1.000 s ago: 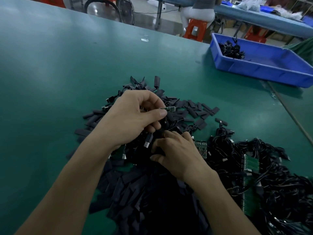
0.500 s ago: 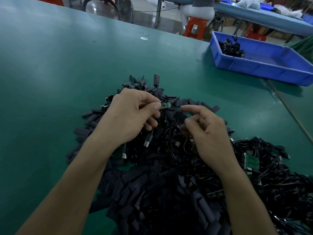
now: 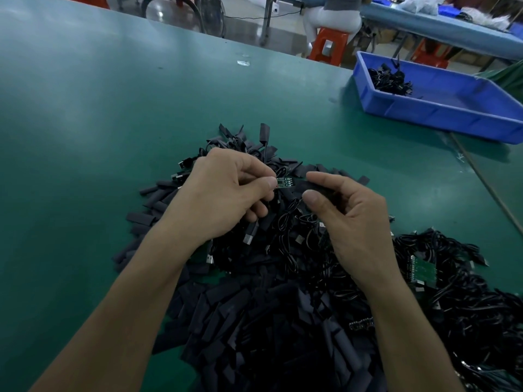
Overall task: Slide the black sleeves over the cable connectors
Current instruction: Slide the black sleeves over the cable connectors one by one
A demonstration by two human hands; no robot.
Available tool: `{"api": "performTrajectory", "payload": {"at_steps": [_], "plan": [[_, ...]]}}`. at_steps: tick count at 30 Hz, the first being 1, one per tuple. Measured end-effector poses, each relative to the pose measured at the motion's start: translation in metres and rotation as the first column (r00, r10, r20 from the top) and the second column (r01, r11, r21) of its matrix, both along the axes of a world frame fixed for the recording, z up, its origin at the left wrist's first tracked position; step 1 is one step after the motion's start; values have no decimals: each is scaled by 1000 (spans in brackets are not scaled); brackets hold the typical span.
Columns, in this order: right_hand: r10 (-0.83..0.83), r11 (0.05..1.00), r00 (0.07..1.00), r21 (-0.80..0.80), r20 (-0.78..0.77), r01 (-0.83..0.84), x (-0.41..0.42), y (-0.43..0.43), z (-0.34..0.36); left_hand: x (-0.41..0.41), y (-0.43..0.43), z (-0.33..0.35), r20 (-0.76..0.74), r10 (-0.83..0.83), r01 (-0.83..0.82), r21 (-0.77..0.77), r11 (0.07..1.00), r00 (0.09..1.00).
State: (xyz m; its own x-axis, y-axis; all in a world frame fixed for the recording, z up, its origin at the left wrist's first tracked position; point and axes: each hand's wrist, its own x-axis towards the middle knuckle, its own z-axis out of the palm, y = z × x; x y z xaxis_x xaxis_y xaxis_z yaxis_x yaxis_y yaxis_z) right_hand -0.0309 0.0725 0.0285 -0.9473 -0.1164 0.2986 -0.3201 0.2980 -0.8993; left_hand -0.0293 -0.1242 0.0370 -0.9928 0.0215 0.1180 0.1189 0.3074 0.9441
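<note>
A wide green surface (image 3: pixel 85 137) runs away from the person, and over its near middle spreads a heap of black sleeves (image 3: pixel 254 335), flat short tubes lying every which way. To the right of the heap, touching it, sits a tangle of black cables (image 3: pixel 467 306) with a green circuit panel (image 3: pixel 421 268) lying in among them. Far right, well apart from the heap, a blue bin (image 3: pixel 452 120) rests on the surface with a small clump of cables (image 3: pixel 390 80) in its far left corner. Beyond the surface's far edge stands an orange stool (image 3: pixel 328 46). Both bare forearms reach in over the heap. The left hand (image 3: pixel 223 196) has its grip closed, thumb and forefinger pinching one end of a small green connector board (image 3: pixel 284 182) that pokes out to the right, held just above the far part of the heap. The right hand (image 3: pixel 351 219) hovers just beside it, forefinger and thumb curved toward each other with a narrow dark gap between; against the black heap I cannot tell whether that grip holds a sleeve. A silver-tipped plug (image 3: pixel 249 239) hangs below the left hand.
</note>
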Motion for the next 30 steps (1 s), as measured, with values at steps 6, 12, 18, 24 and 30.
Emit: {"api": "performTrajectory", "payload": {"at_steps": [6, 12, 18, 24, 30], "plan": [[-19, 1000, 1000, 10, -24, 19, 0, 0, -2, 0, 1, 0, 12, -12, 11, 8, 1000, 1000], [-52, 999, 998, 4, -42, 52, 1, 0, -5, 0, 1, 0, 22, -37, 37, 41, 998, 999], [-63, 998, 996, -32, -60, 62, 1, 0, -7, 0, 3, -1, 40, -56, 54, 55, 997, 998], [-41, 999, 997, 25, -66, 43, 1, -1, -6, 1, 3, 1, 63, -57, 51, 94, 994, 996], [-71, 995, 993, 69, -92, 77, 1, -2, -8, 3, 4, 5, 75, -44, 34, 130, 991, 996]]}}
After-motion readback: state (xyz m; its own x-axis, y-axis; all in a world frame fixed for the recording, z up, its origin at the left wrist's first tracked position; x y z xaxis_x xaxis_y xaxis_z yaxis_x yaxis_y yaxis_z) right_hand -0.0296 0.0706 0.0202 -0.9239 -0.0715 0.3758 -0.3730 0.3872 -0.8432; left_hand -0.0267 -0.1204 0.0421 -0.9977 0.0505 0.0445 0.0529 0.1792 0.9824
